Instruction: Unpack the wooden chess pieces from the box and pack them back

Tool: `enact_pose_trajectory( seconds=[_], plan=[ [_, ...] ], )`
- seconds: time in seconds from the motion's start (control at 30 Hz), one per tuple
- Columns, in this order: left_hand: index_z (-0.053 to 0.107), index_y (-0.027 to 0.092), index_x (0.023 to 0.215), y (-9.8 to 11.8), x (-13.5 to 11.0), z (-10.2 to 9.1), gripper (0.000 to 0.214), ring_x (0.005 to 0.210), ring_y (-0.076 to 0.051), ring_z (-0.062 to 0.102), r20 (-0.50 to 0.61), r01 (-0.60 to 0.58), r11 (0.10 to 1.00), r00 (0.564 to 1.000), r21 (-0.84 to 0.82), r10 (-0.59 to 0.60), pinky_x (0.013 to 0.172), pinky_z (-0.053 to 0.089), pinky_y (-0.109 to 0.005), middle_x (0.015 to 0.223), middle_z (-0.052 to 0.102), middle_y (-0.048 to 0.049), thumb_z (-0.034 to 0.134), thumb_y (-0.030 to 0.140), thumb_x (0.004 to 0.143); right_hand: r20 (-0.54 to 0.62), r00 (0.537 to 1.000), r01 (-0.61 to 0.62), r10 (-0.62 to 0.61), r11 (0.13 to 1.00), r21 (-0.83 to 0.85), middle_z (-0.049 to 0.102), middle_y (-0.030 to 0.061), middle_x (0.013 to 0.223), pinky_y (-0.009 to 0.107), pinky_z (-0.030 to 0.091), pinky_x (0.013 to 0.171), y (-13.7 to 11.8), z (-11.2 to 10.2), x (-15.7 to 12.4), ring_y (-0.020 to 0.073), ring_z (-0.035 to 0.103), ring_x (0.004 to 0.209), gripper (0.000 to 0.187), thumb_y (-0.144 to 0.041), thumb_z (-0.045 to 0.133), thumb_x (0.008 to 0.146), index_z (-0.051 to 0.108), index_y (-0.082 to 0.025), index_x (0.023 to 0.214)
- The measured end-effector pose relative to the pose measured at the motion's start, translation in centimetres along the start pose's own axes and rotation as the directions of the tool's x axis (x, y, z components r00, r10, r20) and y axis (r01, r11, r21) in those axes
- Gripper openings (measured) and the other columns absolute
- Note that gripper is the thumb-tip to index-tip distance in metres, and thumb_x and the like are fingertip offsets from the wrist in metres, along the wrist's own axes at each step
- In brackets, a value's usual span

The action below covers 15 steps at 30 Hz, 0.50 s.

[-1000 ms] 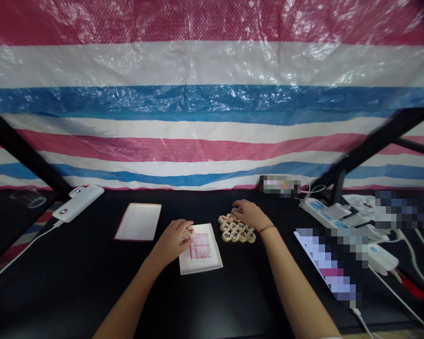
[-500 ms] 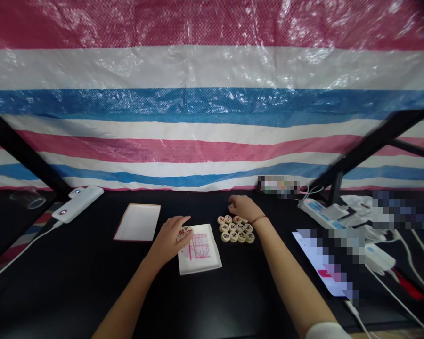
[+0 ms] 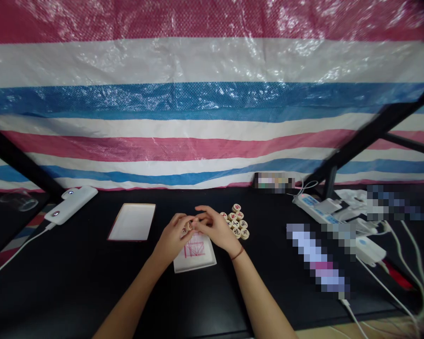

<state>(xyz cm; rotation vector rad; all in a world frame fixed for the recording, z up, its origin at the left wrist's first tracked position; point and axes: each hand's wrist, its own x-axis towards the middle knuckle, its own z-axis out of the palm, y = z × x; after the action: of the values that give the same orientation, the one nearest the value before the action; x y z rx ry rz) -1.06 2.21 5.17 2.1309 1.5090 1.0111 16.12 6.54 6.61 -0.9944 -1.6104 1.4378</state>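
Observation:
A shallow white box [image 3: 195,267] lies on the black table, with a sheet printed with a red grid [image 3: 195,248] inside. Over its far left part my two hands meet. My left hand [image 3: 172,237] curls its thumb and fingers around round wooden Chinese chess pieces [image 3: 184,230]. From the right, my right hand [image 3: 217,230] pinches a piece [image 3: 190,225] at the left fingertips; its fingers partly hide it. Just beyond the right hand lies a cluster of Chinese chess pieces [image 3: 236,223] with red and black characters, its left side covered by that hand.
To the left is a box lid [image 3: 132,222], inside up. A white power bank [image 3: 71,205] with a cable lies farther left, near a clear cup [image 3: 23,201]. Rightward are a blurred phone [image 3: 318,259], a power strip [image 3: 314,205] and cables. A striped sheet [image 3: 198,108] hangs behind.
My right hand has come left from beyond the cluster to meet my left hand over the box. The left fingers have curled in. Fewer cluster pieces show, and the view has shifted slightly.

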Motion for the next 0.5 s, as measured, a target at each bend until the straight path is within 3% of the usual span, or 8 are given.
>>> enact_pose_trajectory(
  seconds=[0.1,0.2,0.33,0.5],
  plan=[
    [0.06,0.022,0.097,0.2,0.1,0.2,0.013,0.09,-0.015,0.061,0.027,-0.006,0.999,1.0,0.047,0.005,0.083,0.048,-0.029,0.101,0.057,-0.0039,0.053,0.022,0.086,-0.134,0.991,0.021,-0.019,1.0,0.018,0.066,0.003,0.09,0.025,0.054,0.059,0.8,-1.1,0.1,0.0103,0.061,0.06,0.042,-0.042,0.067,0.076,0.054,-0.019,0.109],
    [0.06,0.022,0.085,0.5,0.4,0.5,0.006,0.093,-0.017,0.06,0.105,-0.069,0.989,0.993,0.134,0.055,0.087,0.043,-0.035,0.095,0.063,-0.002,0.054,0.02,0.086,-0.195,0.98,0.035,-0.032,0.999,0.01,0.066,0.0035,0.088,0.026,0.054,0.058,1.2,-1.8,0.1,0.0097,0.06,0.056,0.037,-0.046,0.064,0.078,0.056,-0.018,0.102],
    [0.063,0.023,0.083,0.7,0.4,0.8,0.008,0.109,-0.024,0.053,0.171,-0.129,0.946,0.982,0.296,0.08,0.093,0.033,-0.045,0.101,0.067,-0.0014,0.058,0.017,0.084,-0.157,0.987,0.031,-0.041,0.997,-0.063,0.065,0.005,0.097,0.025,0.053,0.06,1.0,-1.6,-0.3,0.0095,0.061,0.061,0.031,-0.039,0.064,0.078,0.056,-0.019,0.101],
    [0.065,0.023,0.081,0.6,0.3,0.8,0.008,0.101,-0.024,0.052,0.144,-0.068,0.918,0.99,0.391,0.013,0.088,0.034,-0.044,0.102,0.065,-0.0033,0.059,0.019,0.084,-0.042,0.98,0.168,-0.193,0.928,-0.332,0.058,0.006,0.106,0.025,0.051,0.065,0.5,-1.1,-1.2,0.0121,0.06,0.077,0.021,-0.015,0.054,0.078,0.059,-0.02,0.098]
  ],
)
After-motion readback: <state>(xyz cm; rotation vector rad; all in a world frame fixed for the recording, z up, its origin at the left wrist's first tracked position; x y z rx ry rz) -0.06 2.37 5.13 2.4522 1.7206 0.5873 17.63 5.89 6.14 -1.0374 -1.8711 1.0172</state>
